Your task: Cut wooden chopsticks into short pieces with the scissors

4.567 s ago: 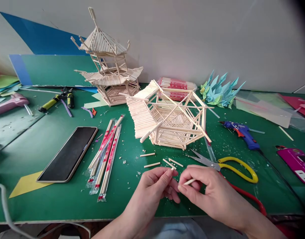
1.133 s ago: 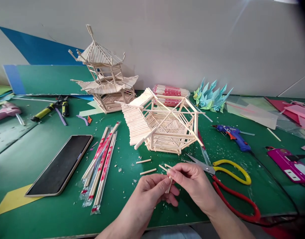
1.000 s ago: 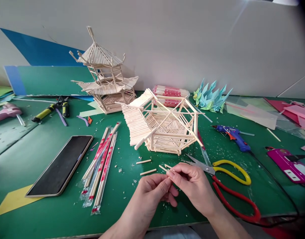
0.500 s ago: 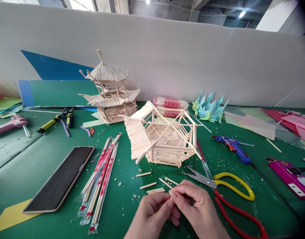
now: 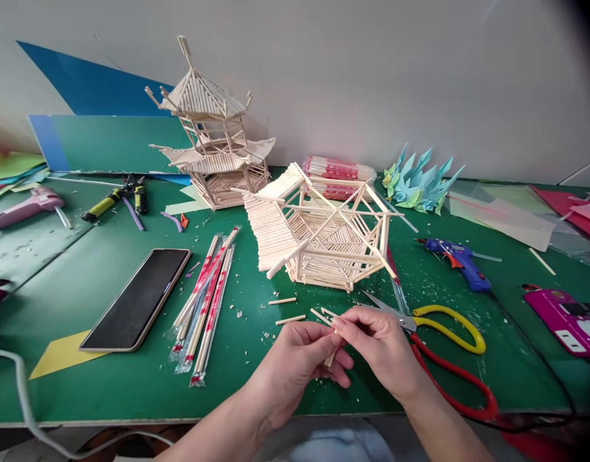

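Note:
My left hand (image 5: 310,356) and my right hand (image 5: 379,343) meet at the fingertips, low over the table. A short wooden stick (image 5: 330,359) shows between the curled left fingers. The right thumb and forefinger pinch at its upper end, which is mostly hidden by the fingertips. Just behind the hands lie cut stick pieces (image 5: 320,316), with another short piece (image 5: 291,320) to the left. Farther back stands a half-roofed stick framework (image 5: 343,256), open on top, its left side covered by a slatted roof panel (image 5: 270,234).
A stick pagoda (image 5: 205,154) stands behind on the left. Wrapped chopsticks (image 5: 210,301) and a phone (image 5: 138,298) lie left of my hands. Scissors (image 5: 449,327) lie close on the right, blades behind my right hand; beyond is a blue glue gun (image 5: 461,263). A white cable (image 5: 22,391) crosses the left edge.
The view has tilted downward, bringing the table's front edge and my forearms into sight. My fingertips stay together, and the short stick between the left fingers shows more clearly.

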{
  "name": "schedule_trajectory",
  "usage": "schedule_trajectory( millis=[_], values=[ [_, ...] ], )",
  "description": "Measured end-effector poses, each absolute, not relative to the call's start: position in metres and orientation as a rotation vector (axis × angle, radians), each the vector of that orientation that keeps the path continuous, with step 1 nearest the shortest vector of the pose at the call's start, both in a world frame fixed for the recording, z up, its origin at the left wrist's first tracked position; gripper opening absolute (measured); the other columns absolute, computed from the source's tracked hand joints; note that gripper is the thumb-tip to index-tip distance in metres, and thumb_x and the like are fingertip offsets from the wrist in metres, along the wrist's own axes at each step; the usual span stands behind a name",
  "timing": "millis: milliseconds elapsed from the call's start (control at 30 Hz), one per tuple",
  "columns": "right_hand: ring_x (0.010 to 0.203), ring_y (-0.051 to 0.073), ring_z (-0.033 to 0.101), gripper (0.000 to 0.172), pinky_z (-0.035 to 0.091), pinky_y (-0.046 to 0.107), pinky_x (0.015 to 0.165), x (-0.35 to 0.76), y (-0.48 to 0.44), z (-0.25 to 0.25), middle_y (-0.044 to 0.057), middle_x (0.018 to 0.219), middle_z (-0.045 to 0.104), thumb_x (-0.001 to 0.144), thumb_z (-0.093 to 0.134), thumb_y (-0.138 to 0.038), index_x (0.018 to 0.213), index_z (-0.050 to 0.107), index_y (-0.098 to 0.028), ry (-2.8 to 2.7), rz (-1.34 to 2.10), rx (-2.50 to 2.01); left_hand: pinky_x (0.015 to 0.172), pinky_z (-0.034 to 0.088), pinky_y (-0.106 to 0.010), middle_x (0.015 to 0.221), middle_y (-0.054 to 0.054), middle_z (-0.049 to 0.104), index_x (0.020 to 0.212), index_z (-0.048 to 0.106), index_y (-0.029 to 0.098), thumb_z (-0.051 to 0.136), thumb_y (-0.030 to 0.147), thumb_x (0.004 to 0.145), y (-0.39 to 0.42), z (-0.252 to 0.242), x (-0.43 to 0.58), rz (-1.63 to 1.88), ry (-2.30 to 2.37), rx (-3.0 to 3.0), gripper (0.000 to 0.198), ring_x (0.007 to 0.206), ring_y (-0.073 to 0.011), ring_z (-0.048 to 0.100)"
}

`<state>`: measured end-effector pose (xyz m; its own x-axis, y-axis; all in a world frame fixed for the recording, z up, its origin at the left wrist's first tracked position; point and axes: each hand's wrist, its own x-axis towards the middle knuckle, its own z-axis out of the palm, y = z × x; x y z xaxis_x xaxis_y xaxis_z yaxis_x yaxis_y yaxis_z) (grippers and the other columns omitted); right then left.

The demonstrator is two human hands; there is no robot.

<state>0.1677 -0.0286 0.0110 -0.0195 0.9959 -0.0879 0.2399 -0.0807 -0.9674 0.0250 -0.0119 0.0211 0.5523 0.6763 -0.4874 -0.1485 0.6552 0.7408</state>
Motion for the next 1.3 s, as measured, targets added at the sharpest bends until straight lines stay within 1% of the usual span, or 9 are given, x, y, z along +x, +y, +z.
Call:
schedule_trajectory(
  millis=[200,333,500,567,667,767,967,1100,1300],
  values=[
    [0.059,0.011,0.052,0.025,0.042,0.020,0.057,0.168,-0.031,0.017,-0.003,0.058,0.055,0.083,0.052,-0.033,0.065,0.059,-0.018,-1.374,1.164,-1.419,0.053,0.043,-0.022,0.061,-0.005,0.065,0.071,0.065,0.007,0.059,0.025,0.078,-0.012,0.021,0.027,0.575,0.836,0.730,0.021,0.046,-0.0092,0.057],
    [0.081,0.014,0.058,0.025,0.046,0.021,0.072,0.183,-0.039,0.021,0.001,0.086,0.063,0.087,0.045,-0.038,0.098,0.061,-0.023,-1.339,1.068,-1.537,0.053,0.043,-0.022,0.061,-0.004,0.066,0.071,0.064,0.009,0.061,0.026,0.077,-0.012,0.021,0.026,0.595,0.910,0.755,0.019,0.047,-0.0097,0.058],
    [0.075,0.016,0.060,0.030,0.052,0.022,0.062,0.239,-0.071,0.006,0.004,0.093,0.059,0.084,0.045,-0.039,0.110,0.051,-0.026,-1.470,0.612,-1.874,0.054,0.041,-0.019,0.059,-0.003,0.064,0.064,0.065,0.010,0.057,0.030,0.079,-0.011,0.023,0.023,0.592,0.962,0.939,0.027,0.049,-0.0084,0.055],
    [0.087,0.021,0.059,0.031,0.053,0.023,0.054,0.264,-0.086,-0.004,0.008,0.105,0.055,0.084,0.042,-0.036,0.111,0.051,-0.024,-1.541,0.381,-2.041,0.053,0.040,-0.018,0.058,-0.002,0.063,0.062,0.065,0.010,0.058,0.031,0.079,-0.011,0.025,0.020,0.609,0.996,1.055,0.027,0.049,-0.0082,0.055],
    [0.104,0.027,0.053,0.036,0.054,0.034,0.070,0.292,-0.098,-0.016,0.012,0.115,0.050,0.083,0.040,-0.030,0.117,0.046,-0.021,-1.716,0.134,-2.230,0.051,0.042,-0.017,0.058,-0.001,0.063,0.064,0.066,0.013,0.059,0.032,0.077,-0.010,0.026,0.016,0.678,1.050,1.188,0.024,0.049,-0.0090,0.055],
    [0.100,0.026,0.056,0.033,0.052,0.037,0.077,0.306,-0.095,-0.017,0.013,0.110,0.054,0.083,0.037,-0.024,0.114,0.048,-0.017,-1.882,0.048,-2.277,0.051,0.046,-0.018,0.060,-0.001,0.064,0.068,0.067,0.016,0.060,0.031,0.075,-0.011,0.024,0.011,0.733,1.050,1.255,0.018,0.051,-0.0111,0.056],
    [0.077,0.021,0.062,0.015,0.051,0.034,0.066,0.318,-0.078,-0.005,0.006,0.086,0.059,0.078,0.040,-0.018,0.089,0.049,-0.020,-2.199,0.114,-2.219,0.050,0.049,-0.020,0.061,-0.002,0.065,0.074,0.069,0.017,0.057,0.028,0.077,-0.014,0.022,0.003,0.837,1.065,1.404,0.016,0.051,-0.0128,0.058],
    [0.080,0.023,0.064,0.014,0.052,0.034,0.064,0.328,-0.093,-0.011,0.007,0.092,0.062,0.080,0.040,-0.026,0.091,0.048,-0.023,-2.142,0.279,-2.210,0.051,0.048,-0.021,0.061,-0.003,0.064,0.072,0.068,0.016,0.055,0.029,0.079,-0.016,0.021,-0.001,0.835,1.108,1.422,0.020,0.052,-0.0132,0.058],
    [0.107,0.025,0.056,0.036,0.043,0.035,0.092,0.301,-0.130,-0.016,0.009,0.115,0.061,0.080,0.046,-0.032,0.114,0.050,-0.022,-1.629,0.781,-2.079,0.055,0.049,-0.023,0.065,-0.004,0.064,0.075,0.067,0.015,0.053,0.030,0.081,-0.017,0.021,-0.002,0.779,1.146,1.390,0.021,0.056,-0.0144,0.057]
  ],
)
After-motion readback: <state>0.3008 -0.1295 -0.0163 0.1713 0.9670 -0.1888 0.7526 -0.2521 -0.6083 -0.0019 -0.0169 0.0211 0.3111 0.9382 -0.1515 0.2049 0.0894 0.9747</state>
